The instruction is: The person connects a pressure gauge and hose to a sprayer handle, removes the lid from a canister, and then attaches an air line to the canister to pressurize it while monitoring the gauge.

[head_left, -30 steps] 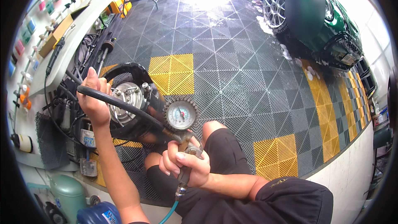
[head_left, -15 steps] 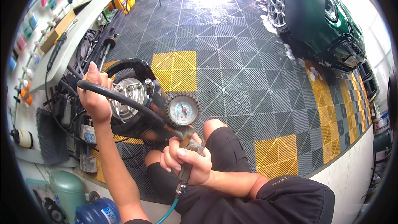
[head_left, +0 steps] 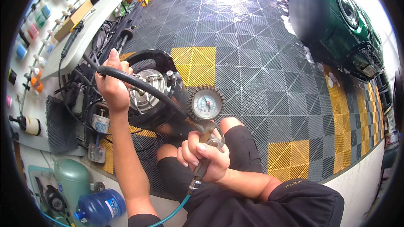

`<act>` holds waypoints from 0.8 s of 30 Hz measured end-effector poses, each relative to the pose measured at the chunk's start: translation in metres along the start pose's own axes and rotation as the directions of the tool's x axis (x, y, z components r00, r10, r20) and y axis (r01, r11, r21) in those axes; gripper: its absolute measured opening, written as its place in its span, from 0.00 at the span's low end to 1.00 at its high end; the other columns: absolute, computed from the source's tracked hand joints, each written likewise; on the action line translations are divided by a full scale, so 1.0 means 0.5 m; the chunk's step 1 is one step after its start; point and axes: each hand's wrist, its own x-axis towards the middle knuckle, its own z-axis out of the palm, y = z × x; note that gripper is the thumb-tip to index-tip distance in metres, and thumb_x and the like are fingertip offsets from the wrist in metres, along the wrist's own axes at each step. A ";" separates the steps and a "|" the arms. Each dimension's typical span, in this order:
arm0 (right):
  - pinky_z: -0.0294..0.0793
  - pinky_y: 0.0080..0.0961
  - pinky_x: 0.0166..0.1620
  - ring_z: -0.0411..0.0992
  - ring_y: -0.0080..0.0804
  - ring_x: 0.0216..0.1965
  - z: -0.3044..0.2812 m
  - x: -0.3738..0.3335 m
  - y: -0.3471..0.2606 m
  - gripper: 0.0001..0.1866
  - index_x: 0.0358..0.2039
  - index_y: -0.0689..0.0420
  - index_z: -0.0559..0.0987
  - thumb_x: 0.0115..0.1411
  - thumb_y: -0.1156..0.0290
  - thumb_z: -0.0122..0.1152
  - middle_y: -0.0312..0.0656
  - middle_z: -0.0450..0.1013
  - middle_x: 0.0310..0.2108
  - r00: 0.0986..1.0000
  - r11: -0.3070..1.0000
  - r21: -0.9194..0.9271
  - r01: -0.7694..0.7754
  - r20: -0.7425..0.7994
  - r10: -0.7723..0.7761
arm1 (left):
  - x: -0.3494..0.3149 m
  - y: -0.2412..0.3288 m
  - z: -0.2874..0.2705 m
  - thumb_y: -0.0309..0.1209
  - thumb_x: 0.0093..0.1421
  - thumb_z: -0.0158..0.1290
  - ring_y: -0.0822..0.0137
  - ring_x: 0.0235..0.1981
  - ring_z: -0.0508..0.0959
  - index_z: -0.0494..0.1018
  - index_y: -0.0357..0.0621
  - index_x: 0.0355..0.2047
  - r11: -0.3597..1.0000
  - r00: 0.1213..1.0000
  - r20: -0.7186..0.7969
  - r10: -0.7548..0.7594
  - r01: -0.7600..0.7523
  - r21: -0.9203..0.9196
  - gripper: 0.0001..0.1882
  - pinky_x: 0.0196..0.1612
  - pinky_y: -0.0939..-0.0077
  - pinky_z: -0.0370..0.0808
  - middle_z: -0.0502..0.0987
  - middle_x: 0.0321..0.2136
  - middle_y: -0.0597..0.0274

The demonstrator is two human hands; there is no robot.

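My left hand (head_left: 113,85) is closed around the far end of a thick black rubber hose (head_left: 148,88), thumb pointing up. The hose arcs down to a tire inflator gun with a round dial gauge (head_left: 206,104) in a ribbed black guard. Low in front of me, my right hand (head_left: 212,159) grips the gun's metal handle (head_left: 202,167). From the handle's lower coupling runs a teal air hose (head_left: 180,207). Behind the black hose stands a black tank (head_left: 176,69) with a silver clamped lid (head_left: 158,80). Where the hose end meets the tank is hidden by my left hand.
A white bench (head_left: 69,54) with bottles above runs along the left. Below lie a green compressor tank (head_left: 72,176) and a blue water jug (head_left: 101,207). A green car (head_left: 349,38) stands at the far right, on grey and yellow grid floor tiles (head_left: 261,71).
The whole view has shifted, so hands, tank and gauge sit further right in the picture. Both hands keep their grips on the hose and the inflator gun.
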 end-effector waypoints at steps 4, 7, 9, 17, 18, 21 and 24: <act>0.68 0.33 0.28 0.64 0.25 0.20 -0.006 0.001 0.006 0.09 0.41 0.59 0.66 0.63 0.73 0.53 0.35 0.60 0.20 0.999 1.000 -0.002 0.023 0.038 -0.022 | 0.000 0.006 0.010 0.40 0.72 0.47 0.80 0.13 0.49 0.60 0.53 0.22 0.999 0.998 -0.034 -0.043 0.043 -0.001 0.20 0.17 0.78 0.44 0.51 0.13 0.75; 0.68 0.34 0.28 0.64 0.25 0.21 -0.012 0.001 0.008 0.13 0.46 0.61 0.66 0.63 0.72 0.53 0.34 0.60 0.20 0.999 1.000 -0.005 0.030 0.039 -0.029 | 0.000 0.009 0.017 0.39 0.72 0.49 0.80 0.12 0.49 0.54 0.54 0.17 0.997 0.993 -0.105 -0.058 0.062 0.043 0.25 0.17 0.77 0.44 0.50 0.12 0.75; 0.68 0.33 0.28 0.64 0.25 0.21 -0.014 0.000 0.008 0.13 0.46 0.60 0.66 0.63 0.72 0.53 0.34 0.60 0.20 0.999 1.000 -0.015 0.024 0.031 -0.023 | 0.001 0.010 0.018 0.39 0.72 0.49 0.80 0.12 0.49 0.54 0.54 0.17 0.997 0.994 -0.097 -0.055 0.059 0.042 0.25 0.17 0.77 0.44 0.50 0.12 0.75; 0.68 0.33 0.28 0.64 0.25 0.20 -0.021 -0.006 0.007 0.14 0.47 0.60 0.66 0.62 0.73 0.53 0.34 0.60 0.19 0.999 0.999 -0.014 0.042 0.008 -0.042 | 0.004 0.009 0.019 0.38 0.73 0.48 0.79 0.12 0.50 0.56 0.52 0.17 0.990 0.997 -0.064 -0.039 0.048 0.135 0.25 0.17 0.77 0.48 0.50 0.12 0.75; 0.68 0.33 0.28 0.64 0.25 0.20 -0.022 -0.006 0.007 0.14 0.47 0.60 0.66 0.62 0.73 0.53 0.34 0.60 0.19 0.999 0.999 -0.019 0.044 0.013 -0.044 | 0.005 0.008 0.020 0.38 0.73 0.47 0.79 0.12 0.51 0.56 0.52 0.17 0.990 0.999 -0.037 -0.028 0.033 0.139 0.24 0.17 0.77 0.49 0.50 0.12 0.75; 0.67 0.33 0.28 0.63 0.25 0.20 -0.024 -0.008 0.006 0.14 0.47 0.59 0.66 0.62 0.73 0.53 0.34 0.60 0.19 0.999 0.999 -0.008 0.051 0.007 -0.051 | 0.008 0.004 0.026 0.37 0.73 0.46 0.78 0.12 0.52 0.58 0.51 0.17 0.983 1.000 -0.004 -0.006 0.007 0.184 0.24 0.17 0.78 0.50 0.51 0.12 0.74; 0.67 0.33 0.28 0.63 0.26 0.20 -0.025 -0.008 0.003 0.14 0.48 0.59 0.66 0.62 0.73 0.52 0.34 0.60 0.19 0.998 0.998 0.005 0.058 0.008 -0.058 | 0.008 0.006 0.026 0.37 0.73 0.46 0.79 0.12 0.51 0.57 0.51 0.17 0.983 1.000 0.029 -0.008 0.003 0.186 0.24 0.17 0.77 0.50 0.51 0.12 0.74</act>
